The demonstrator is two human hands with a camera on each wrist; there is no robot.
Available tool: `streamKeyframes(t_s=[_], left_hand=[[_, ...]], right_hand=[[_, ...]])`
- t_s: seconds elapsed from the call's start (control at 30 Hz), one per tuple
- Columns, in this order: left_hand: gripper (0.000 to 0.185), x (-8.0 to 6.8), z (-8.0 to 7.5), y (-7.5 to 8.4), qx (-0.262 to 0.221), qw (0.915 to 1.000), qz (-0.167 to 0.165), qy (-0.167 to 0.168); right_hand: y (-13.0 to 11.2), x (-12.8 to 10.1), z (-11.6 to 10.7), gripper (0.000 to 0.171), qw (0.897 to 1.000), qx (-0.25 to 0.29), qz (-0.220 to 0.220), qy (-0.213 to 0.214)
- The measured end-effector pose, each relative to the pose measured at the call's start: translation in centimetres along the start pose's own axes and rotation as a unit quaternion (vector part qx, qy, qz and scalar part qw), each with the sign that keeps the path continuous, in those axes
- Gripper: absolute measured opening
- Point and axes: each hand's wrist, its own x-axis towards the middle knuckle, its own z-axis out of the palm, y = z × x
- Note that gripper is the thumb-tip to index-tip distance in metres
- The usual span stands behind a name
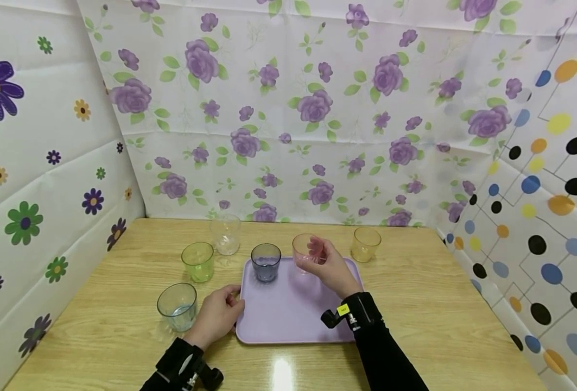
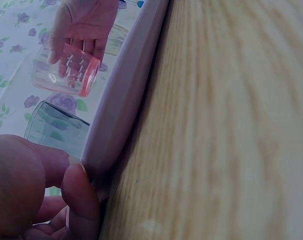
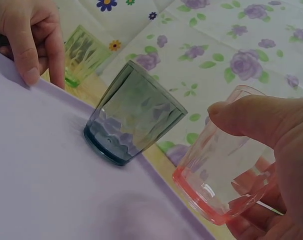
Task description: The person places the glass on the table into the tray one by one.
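A pink clear cup [image 1: 304, 251] is gripped by my right hand [image 1: 331, 267], thumb on one side and fingers round the other. In the left wrist view its base [image 2: 91, 77] hangs a little above the tray. My left hand [image 1: 220, 315] pinches the left rim of the lilac tray [image 1: 293, 320] between thumb and finger. A dark grey-blue cup [image 1: 266, 266] stands upright on the tray's far left corner. In the right wrist view this dark cup [image 3: 134, 117] is apart from the pink one.
Left of the tray stand a light blue cup [image 1: 178, 309], a green cup [image 1: 198, 264] and a colourless cup [image 1: 227, 236]. A yellow cup [image 1: 365, 245] is beyond the tray's far right corner. Patterned sheets [image 1: 278, 108] wall the wooden table [image 1: 439, 326] at the back and sides.
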Motion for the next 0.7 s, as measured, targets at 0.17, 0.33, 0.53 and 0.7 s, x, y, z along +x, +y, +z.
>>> streamKeyframes(t_s=[0.17,0.33,0.53,0.7], left_hand=[[0.045,0.0,0.0,0.0,-0.002,1.0,-0.002,-0.002],[0.045,0.0,0.0,0.0,-0.006,1.0,-0.004,-0.003],[0.045,0.0,0.0,0.0,-0.007,1.0,-0.004,-0.003],[0.045,0.0,0.0,0.0,-0.007,1.0,-0.004,-0.001]], right_hand=[[0.5,0.0,0.1,0.089,1.0,0.001,0.004,-0.001],[0.9,-0.1,0.2,0.09,1.0,0.001,0.006,0.001],[1.3,-0.1,0.4,0.089,1.0,-0.006,0.008,0.006],[1.7,0.0,0.6,0.089,1.0,-0.024,0.009,0.01]])
